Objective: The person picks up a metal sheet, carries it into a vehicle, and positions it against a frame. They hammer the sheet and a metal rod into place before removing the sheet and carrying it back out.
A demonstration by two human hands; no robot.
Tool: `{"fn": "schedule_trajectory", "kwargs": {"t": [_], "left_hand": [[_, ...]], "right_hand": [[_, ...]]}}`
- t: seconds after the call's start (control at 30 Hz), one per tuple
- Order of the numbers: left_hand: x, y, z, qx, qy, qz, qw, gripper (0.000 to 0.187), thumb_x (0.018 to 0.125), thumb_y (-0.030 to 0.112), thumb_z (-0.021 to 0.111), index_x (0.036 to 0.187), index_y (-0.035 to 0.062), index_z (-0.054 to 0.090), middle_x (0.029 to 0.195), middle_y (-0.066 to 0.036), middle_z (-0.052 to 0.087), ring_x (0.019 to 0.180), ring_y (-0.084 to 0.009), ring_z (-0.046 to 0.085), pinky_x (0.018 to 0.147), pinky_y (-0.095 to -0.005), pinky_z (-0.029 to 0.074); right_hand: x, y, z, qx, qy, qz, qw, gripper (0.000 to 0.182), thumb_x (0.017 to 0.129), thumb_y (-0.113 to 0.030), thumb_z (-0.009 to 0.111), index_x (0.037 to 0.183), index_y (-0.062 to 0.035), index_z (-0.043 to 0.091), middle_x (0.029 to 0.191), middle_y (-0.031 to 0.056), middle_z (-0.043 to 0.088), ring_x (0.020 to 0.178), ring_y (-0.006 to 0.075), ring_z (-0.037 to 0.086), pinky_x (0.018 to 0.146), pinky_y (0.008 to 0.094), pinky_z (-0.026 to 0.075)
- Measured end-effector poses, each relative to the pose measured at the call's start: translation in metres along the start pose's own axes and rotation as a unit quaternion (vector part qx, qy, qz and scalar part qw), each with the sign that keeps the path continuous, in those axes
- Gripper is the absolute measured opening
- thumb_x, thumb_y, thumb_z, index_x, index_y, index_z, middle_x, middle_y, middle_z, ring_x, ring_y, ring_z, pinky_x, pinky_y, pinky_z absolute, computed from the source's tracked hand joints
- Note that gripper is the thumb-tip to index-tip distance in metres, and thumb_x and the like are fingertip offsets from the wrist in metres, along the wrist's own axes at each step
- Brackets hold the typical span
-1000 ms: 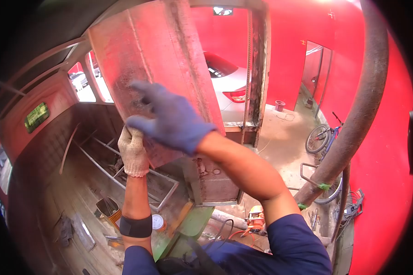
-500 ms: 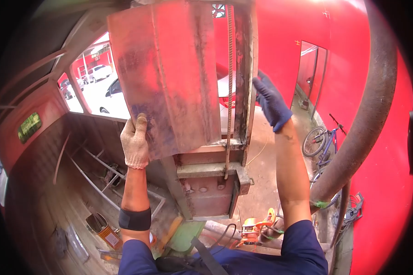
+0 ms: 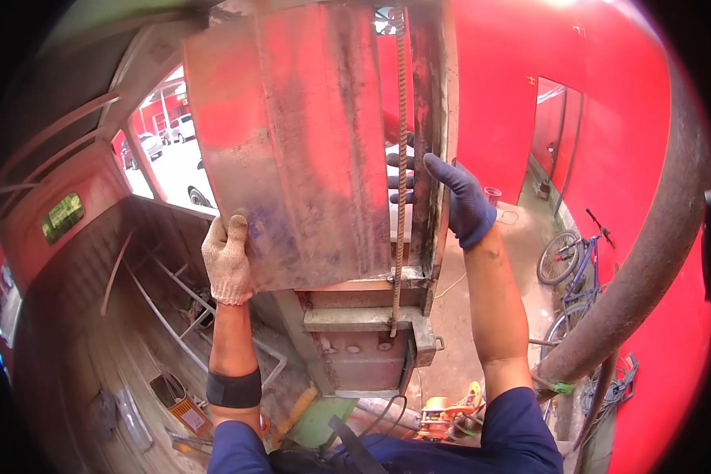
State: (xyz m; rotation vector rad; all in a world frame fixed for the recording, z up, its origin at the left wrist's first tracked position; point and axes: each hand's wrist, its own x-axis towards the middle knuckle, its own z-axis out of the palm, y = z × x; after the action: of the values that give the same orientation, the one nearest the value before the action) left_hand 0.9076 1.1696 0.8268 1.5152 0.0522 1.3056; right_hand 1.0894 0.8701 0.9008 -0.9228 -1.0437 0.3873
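My left hand point(image 3: 227, 261), in a beige knit glove, grips the lower left edge of a large sheet metal panel point(image 3: 312, 166), thumb on its near face. The panel stands upright before me, its worn surface reflecting red. My right hand point(image 3: 471, 207), in a dark blue glove, is at the metal post point(image 3: 447, 95) to the right. Its thumb points up on the near side, and its spread fingers show past the post, near a ribbed steel rod point(image 3: 400, 158). The post partly hides those fingers. The rod runs upright beside the panel's right edge.
A thick curved pipe point(image 3: 644, 276) arches along my right side. Below the panel is a steel ledge point(image 3: 355, 317). An orange tool point(image 3: 442, 416) lies low in front. A bicycle point(image 3: 569, 265) leans by the red wall point(image 3: 640, 134). An open can point(image 3: 183, 407) stands at lower left.
My right hand has moved left onto the post, its fingers now reaching past it toward the rod. The panel's right edge sits slightly further right; my left hand keeps its grip.
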Motion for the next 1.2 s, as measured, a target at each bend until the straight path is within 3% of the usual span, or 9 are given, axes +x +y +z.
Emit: {"fn": "schedule_trajectory", "kwargs": {"t": [0.27,0.37,0.53,0.6,0.77,0.83,0.87,0.97,1.2], "left_hand": [[-0.003,0.006,0.016,0.034,0.039,0.026,0.998,0.040,0.097,0.037,0.072,0.104,-0.0022,0.070,0.082,0.006,0.056,0.074,-0.0056,0.044,0.066,-0.0227,0.038],[-0.008,0.013,0.030,0.022,0.063,0.023,0.997,0.035,0.098,0.032,0.071,0.102,-0.0029,0.070,0.083,0.005,0.058,0.076,-0.0062,0.048,0.068,-0.0233,0.040],[-0.009,0.008,0.038,0.033,0.101,0.042,0.993,0.026,0.100,0.024,0.068,0.100,-0.0019,0.071,0.082,0.001,0.062,0.075,-0.0076,0.054,0.069,-0.0259,0.045],[-0.010,0.007,0.042,0.058,0.121,0.082,0.988,0.026,0.100,0.024,0.067,0.098,-0.0018,0.071,0.080,0.001,0.062,0.074,-0.0080,0.054,0.067,-0.0262,0.045],[-0.009,0.006,0.045,0.054,0.122,0.061,0.989,0.028,0.100,0.025,0.067,0.094,-0.0023,0.070,0.078,0.002,0.060,0.071,-0.0082,0.051,0.065,-0.0264,0.044],[-0.006,0.006,0.045,0.033,0.132,0.051,0.989,0.029,0.100,0.025,0.067,0.095,-0.0028,0.070,0.078,0.002,0.060,0.071,-0.0081,0.050,0.065,-0.0267,0.043],[-0.008,0.013,0.041,0.059,0.118,0.015,0.991,0.029,0.099,0.025,0.068,0.100,-0.0036,0.071,0.082,0.003,0.062,0.074,-0.0079,0.052,0.068,-0.0262,0.044],[-0.002,-0.002,0.033,0.060,0.109,0.063,0.990,0.030,0.099,0.025,0.069,0.107,-0.0038,0.071,0.085,0.002,0.064,0.077,-0.0079,0.055,0.071,-0.0254,0.046],[-0.005,0.011,0.039,0.043,0.116,0.055,0.991,0.030,0.097,0.024,0.071,0.104,-0.0052,0.072,0.083,0.001,0.064,0.075,-0.0086,0.055,0.069,-0.0266,0.046]], "right_hand": [[-0.004,-0.003,0.004,0.011,0.019,0.017,1.000,0.048,0.100,-0.036,0.059,0.129,0.0031,0.059,0.102,0.0146,0.070,0.088,0.0264,0.070,0.076,0.0361,0.058],[-0.004,-0.002,0.005,-0.013,0.046,0.011,0.999,0.048,0.100,-0.035,0.059,0.129,0.0034,0.059,0.103,0.0158,0.070,0.087,0.0264,0.071,0.076,0.0356,0.057],[-0.002,0.001,0.005,-0.006,0.031,-0.008,0.999,0.050,0.099,-0.034,0.061,0.134,0.0011,0.057,0.115,0.0136,0.068,0.101,0.0236,0.067,0.089,0.0368,0.054],[-0.007,-0.006,0.011,0.006,0.025,0.001,1.000,0.046,0.099,-0.030,0.061,0.132,0.0010,0.055,0.116,0.0138,0.066,0.100,0.0255,0.067,0.088,0.0382,0.055],[-0.004,0.000,0.006,0.005,0.042,-0.016,0.999,0.041,0.098,-0.025,0.061,0.129,0.0004,0.053,0.115,0.0136,0.065,0.098,0.0270,0.067,0.086,0.0402,0.056],[-0.003,-0.003,0.007,-0.006,0.032,-0.004,0.999,0.050,0.097,-0.029,0.063,0.139,-0.0028,0.055,0.113,0.0100,0.068,0.097,0.0209,0.068,0.086,0.0350,0.056],[-0.005,-0.003,0.008,-0.013,0.020,-0.010,1.000,0.050,0.097,-0.029,0.063,0.139,-0.0028,0.055,0.113,0.0100,0.068,0.097,0.0209,0.068,0.086,0.0350,0.056],[-0.003,-0.005,0.003,-0.001,0.027,0.001,1.000,0.049,0.098,-0.026,0.063,0.139,-0.0029,0.052,0.112,0.0137,0.067,0.098,0.0240,0.068,0.086,0.0386,0.057],[0.002,-0.004,0.001,0.011,0.035,0.011,0.999,0.054,0.098,-0.027,0.063,0.142,0.0001,0.049,0.111,0.0148,0.067,0.095,0.0227,0.067,0.085,0.0379,0.057]]}}
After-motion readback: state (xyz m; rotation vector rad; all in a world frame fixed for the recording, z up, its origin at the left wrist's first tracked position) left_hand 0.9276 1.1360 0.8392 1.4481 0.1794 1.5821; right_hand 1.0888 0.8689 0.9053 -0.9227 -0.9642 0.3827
